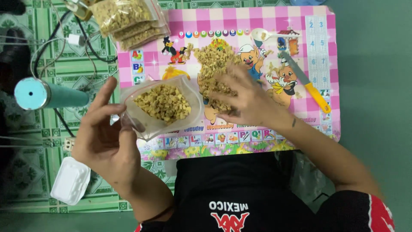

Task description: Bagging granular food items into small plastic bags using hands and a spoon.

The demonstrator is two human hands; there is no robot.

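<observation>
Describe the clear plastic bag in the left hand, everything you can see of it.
The small clear plastic bag is soft, thin and see-through, held open with its mouth facing up toward the camera. It is partly filled with small tan, cube-like pieces. The left hand grips its lower left edge, thumb on the rim and fingers beneath. It hovers over the left part of the pink checked cartoon mat, beside the loose pile of tan pieces that the right hand rests on.
</observation>
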